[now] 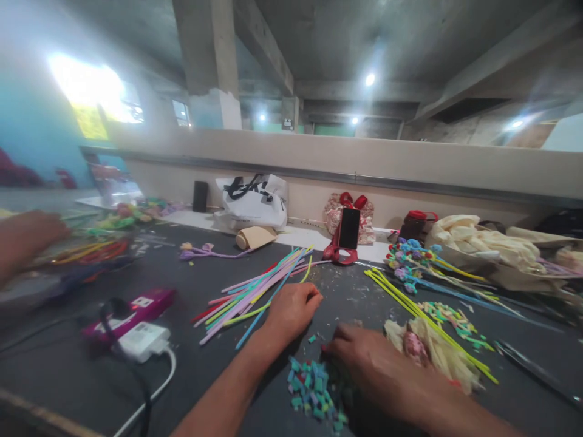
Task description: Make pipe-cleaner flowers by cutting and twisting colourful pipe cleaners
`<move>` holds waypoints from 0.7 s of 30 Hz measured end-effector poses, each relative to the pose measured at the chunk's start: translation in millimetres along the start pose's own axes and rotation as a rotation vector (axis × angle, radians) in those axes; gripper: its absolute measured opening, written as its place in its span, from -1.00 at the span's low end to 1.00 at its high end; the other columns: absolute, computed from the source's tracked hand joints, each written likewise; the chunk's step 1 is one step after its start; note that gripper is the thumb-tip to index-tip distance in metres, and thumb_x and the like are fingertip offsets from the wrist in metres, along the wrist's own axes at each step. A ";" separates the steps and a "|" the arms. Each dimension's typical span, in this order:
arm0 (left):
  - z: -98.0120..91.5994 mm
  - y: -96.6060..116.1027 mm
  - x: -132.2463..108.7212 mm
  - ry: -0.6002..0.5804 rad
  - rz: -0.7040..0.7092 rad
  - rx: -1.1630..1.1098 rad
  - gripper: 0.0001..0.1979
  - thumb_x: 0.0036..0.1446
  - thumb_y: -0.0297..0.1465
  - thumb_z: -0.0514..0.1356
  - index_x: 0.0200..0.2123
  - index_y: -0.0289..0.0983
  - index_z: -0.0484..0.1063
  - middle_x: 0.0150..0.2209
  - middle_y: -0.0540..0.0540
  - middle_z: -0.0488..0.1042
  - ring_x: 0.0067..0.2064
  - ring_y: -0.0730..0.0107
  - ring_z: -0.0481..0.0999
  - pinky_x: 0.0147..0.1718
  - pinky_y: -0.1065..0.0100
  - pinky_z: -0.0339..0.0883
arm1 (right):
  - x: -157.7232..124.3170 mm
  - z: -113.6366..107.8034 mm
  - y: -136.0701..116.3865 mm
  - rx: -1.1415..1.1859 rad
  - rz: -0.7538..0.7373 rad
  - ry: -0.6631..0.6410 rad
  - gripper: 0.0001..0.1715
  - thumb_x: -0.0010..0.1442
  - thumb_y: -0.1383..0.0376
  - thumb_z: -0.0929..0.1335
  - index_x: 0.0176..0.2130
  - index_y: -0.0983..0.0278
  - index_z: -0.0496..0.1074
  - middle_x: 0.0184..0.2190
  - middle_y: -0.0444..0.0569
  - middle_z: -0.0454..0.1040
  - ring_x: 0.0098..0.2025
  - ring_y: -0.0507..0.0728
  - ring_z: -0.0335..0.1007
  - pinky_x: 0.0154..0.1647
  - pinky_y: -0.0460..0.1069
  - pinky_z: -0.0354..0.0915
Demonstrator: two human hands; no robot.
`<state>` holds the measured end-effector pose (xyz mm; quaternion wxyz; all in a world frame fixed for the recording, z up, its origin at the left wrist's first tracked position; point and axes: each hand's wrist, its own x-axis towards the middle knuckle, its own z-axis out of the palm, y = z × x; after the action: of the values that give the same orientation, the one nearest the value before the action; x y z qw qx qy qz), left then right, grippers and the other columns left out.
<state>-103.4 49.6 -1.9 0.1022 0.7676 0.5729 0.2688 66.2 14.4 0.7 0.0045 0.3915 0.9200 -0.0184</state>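
Observation:
My left hand (291,311) rests on the dark table with its fingers curled in; whatever may be inside is hidden. It is beside a loose bundle of coloured pipe cleaners (255,291) in pink, purple, teal, red and yellow. My right hand (364,352) is slightly blurred, fingers bent and bunched, palm down. Its fingertips are close to a heap of short cut pieces (312,388), mostly teal, and I cannot make out anything held. A crumpled cream cloth (450,364) lies beyond my right wrist, near several yellow-green pipe cleaners (432,328).
A co-worker's hand (31,243) is blurred at the left. Nearby are a magenta power strip (155,303) and a white charger (141,340) with cables. A phone (349,229) stands at the back. Pipe-cleaner flowers (410,261), more cut pieces (455,321) and a metal tool (537,370) lie right.

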 end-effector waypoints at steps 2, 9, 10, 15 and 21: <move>-0.3 -1.4 0.4 0.009 -0.017 0.006 -0.73 0.05 -0.33 -0.03 -0.44 -0.23 0.46 -0.47 -0.04 0.52 -0.41 0.39 0.44 -0.48 0.43 0.13 | 6.7 -0.9 -4.1 0.007 -0.048 0.044 -0.66 0.08 0.50 0.17 -0.21 0.20 0.36 -0.29 -0.06 0.38 -0.33 0.04 0.33 -0.37 -0.11 0.17; 2.1 -0.5 0.9 -0.011 -0.042 0.039 -0.79 -0.01 -0.41 0.01 -0.39 -0.20 0.45 -0.39 -0.02 0.54 -0.34 0.40 0.46 -0.43 0.45 0.19 | 18.4 3.3 -8.0 -0.053 -0.183 0.022 -0.75 0.02 0.47 0.23 -0.28 0.27 0.37 -0.31 -0.02 0.40 -0.33 0.11 0.29 -0.42 -0.06 0.15; 1.7 0.0 1.0 -0.017 -0.042 0.047 -0.79 -0.01 -0.41 0.02 -0.39 -0.19 0.45 -0.39 -0.01 0.54 -0.34 0.40 0.46 -0.43 0.46 0.19 | 13.4 2.8 -8.8 -0.044 -0.187 0.021 -0.75 0.00 0.49 0.22 -0.31 0.26 0.37 -0.34 -0.05 0.40 -0.37 0.08 0.29 -0.44 -0.08 0.14; -6.9 -4.3 2.9 0.004 -0.144 0.150 -0.78 0.03 -0.39 0.00 -0.37 -0.17 0.44 -0.35 -0.03 0.54 -0.29 0.33 0.47 -0.39 0.40 0.19 | -19.3 5.0 5.7 -0.007 -0.016 0.155 -0.79 0.07 0.45 0.21 -0.40 0.20 0.36 -0.42 -0.13 0.39 -0.43 0.04 0.31 -0.48 -0.09 0.10; -8.8 -19.6 3.8 0.011 -0.263 0.321 -0.75 0.00 -0.30 0.03 -0.30 -0.25 0.42 -0.25 -0.17 0.51 -0.19 0.16 0.45 -0.34 0.31 0.23 | -38.2 17.3 32.1 0.280 0.169 0.316 -0.82 0.13 0.29 0.24 -0.47 0.20 0.35 -0.56 -0.19 0.38 -0.51 -0.02 0.30 -0.52 -0.14 0.09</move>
<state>-123.4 58.2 -2.6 0.0097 0.6912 0.7041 0.1624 115.7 8.5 -16.7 -0.1928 0.4618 0.8617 -0.0840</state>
